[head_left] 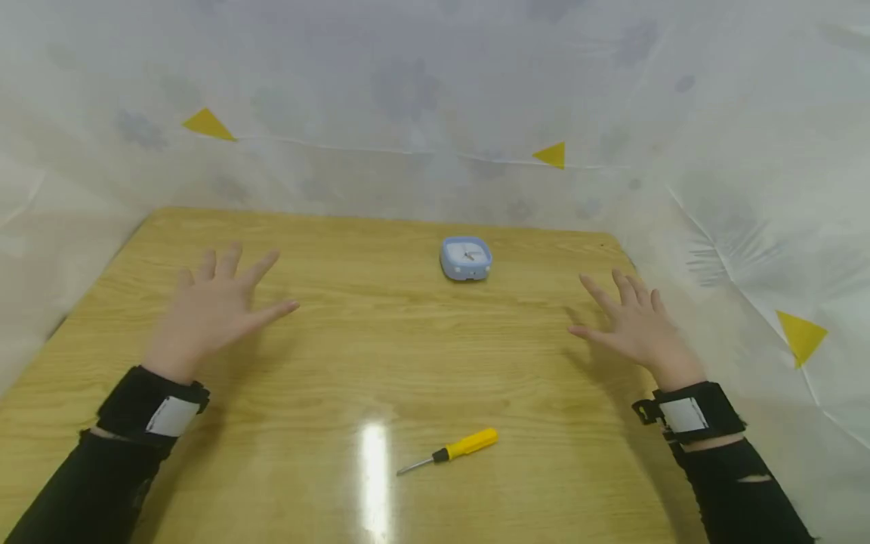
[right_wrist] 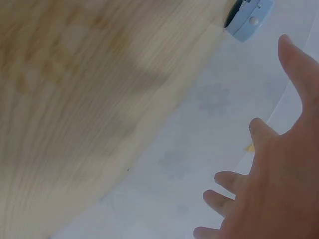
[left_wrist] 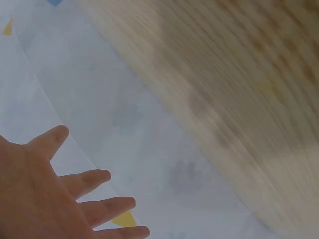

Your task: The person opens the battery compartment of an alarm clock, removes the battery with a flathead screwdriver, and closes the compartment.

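Observation:
My left hand (head_left: pixel 214 313) hovers over the left part of the table with fingers and thumb spread, holding nothing. On the other side, my right hand (head_left: pixel 639 325) is likewise raised with its fingers spread and nothing in it. Between and beyond them, near the table's back edge, sits a small light-blue clock (head_left: pixel 466 258) with a white face; part of it shows in the right wrist view (right_wrist: pixel 251 20). A screwdriver (head_left: pixel 451 449) with a yellow handle and black collar lies nearer the front, its metal tip pointing left. Both hands are apart from these two things.
The wooden table (head_left: pixel 326 340) has a bright glare streak at its front. Pale patterned sheeting (head_left: pixel 381 91) hangs behind and along the sides, with yellow triangles (head_left: pixel 800 338) on it. Black wrist straps and dark sleeves cover both forearms.

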The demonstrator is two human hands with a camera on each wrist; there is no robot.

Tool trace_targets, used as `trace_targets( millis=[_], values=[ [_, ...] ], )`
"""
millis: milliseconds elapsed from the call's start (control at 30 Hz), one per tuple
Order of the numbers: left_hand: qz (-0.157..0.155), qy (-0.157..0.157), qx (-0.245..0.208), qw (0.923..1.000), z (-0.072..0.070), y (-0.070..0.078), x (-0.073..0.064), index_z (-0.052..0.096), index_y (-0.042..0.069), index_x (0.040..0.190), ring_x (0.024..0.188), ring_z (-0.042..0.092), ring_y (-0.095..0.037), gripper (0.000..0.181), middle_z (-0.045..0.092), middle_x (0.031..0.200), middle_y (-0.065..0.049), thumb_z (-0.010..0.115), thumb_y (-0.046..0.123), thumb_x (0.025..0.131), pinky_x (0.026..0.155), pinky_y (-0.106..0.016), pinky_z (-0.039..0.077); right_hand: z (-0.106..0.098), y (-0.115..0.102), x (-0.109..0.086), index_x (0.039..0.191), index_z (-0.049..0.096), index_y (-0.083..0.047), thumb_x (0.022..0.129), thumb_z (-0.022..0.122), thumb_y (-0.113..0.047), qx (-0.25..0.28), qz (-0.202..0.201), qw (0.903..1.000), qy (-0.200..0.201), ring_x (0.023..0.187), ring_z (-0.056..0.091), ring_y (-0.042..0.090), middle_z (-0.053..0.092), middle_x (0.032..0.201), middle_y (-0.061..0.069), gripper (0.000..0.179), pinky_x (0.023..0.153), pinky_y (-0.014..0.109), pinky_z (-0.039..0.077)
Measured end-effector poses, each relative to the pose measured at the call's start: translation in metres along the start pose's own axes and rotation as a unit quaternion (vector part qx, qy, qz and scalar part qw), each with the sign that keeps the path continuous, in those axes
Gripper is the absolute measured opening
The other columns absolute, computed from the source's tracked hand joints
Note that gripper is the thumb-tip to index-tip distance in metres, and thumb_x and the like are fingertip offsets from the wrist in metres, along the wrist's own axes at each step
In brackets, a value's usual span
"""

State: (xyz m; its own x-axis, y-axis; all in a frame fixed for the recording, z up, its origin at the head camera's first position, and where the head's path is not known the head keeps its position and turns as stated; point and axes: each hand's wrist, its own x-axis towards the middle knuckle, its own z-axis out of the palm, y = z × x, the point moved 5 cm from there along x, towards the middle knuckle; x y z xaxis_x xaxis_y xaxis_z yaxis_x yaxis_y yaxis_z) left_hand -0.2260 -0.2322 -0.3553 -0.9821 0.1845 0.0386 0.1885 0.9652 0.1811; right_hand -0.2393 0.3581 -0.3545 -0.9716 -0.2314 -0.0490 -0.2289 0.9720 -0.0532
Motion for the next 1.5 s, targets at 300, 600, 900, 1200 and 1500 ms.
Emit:
trace_targets(
  millis=[300, 600, 900, 1200, 1500],
  values=[
    [0.036, 0.002, -0.005, 0.9994, 0.006, 0.030, 0.021, 0.020, 0.027, 0.171, 0.154, 0.016, -0.066, 0.096, 0.015, 0.172, -0.035, 0.050, 0.080, 0.097, 0.118, -0.087, 0.015, 0.000, -0.023, 0.018, 0.172, 0.011, -0.027, 0.098, 0.061, -0.068, 0.004, -0.028, 0.9995, 0.014, 0.153, 0.020, 0.065, 0.014, 0.170, 0.040, 0.099, 0.124, 0.079, 0.018],
    [0.049, -0.005, -0.027, 0.9984, 0.020, 0.053, 0.035, 0.022, 0.026, 0.171, 0.156, 0.020, -0.062, 0.093, 0.020, 0.172, -0.032, 0.051, 0.077, 0.098, 0.123, -0.081, 0.017, 0.006, -0.054, 0.044, 0.172, 0.014, -0.024, 0.100, 0.061, -0.065, 0.005, -0.064, 0.9976, 0.026, 0.152, 0.028, 0.062, 0.018, 0.172, 0.036, 0.095, 0.126, 0.074, 0.025],
    [0.089, -0.002, -0.019, 0.9959, 0.026, 0.088, 0.056, 0.021, 0.024, 0.171, 0.155, 0.030, -0.057, 0.094, 0.029, 0.170, -0.030, 0.052, 0.076, 0.099, 0.126, -0.075, 0.024, 0.011, -0.086, 0.066, 0.170, 0.024, -0.014, 0.098, 0.069, -0.057, 0.014, -0.101, 0.9918, 0.076, 0.149, 0.039, 0.056, 0.026, 0.171, 0.030, 0.095, 0.129, 0.066, 0.028],
    [0.109, 0.022, -0.063, 0.9918, 0.026, 0.128, 0.082, 0.033, -0.003, 0.163, 0.145, 0.052, -0.044, 0.100, 0.049, 0.160, -0.027, 0.072, 0.060, 0.096, 0.122, -0.057, 0.045, 0.010, -0.105, 0.084, 0.169, 0.023, -0.007, 0.096, 0.070, -0.061, 0.027, -0.091, 0.9931, 0.068, 0.155, 0.035, 0.050, 0.028, 0.172, 0.027, 0.102, 0.132, 0.062, 0.025],
    [0.126, 0.002, -0.116, 0.9853, 0.042, 0.163, 0.109, 0.039, -0.003, 0.161, 0.141, 0.058, -0.040, 0.097, 0.055, 0.156, -0.024, 0.079, 0.053, 0.092, 0.120, -0.053, 0.048, 0.014, -0.117, 0.098, 0.168, 0.023, -0.002, 0.098, 0.067, -0.059, 0.042, -0.081, 0.9942, 0.056, 0.156, 0.033, 0.049, 0.029, 0.172, 0.027, 0.101, 0.131, 0.063, 0.025]
  ],
)
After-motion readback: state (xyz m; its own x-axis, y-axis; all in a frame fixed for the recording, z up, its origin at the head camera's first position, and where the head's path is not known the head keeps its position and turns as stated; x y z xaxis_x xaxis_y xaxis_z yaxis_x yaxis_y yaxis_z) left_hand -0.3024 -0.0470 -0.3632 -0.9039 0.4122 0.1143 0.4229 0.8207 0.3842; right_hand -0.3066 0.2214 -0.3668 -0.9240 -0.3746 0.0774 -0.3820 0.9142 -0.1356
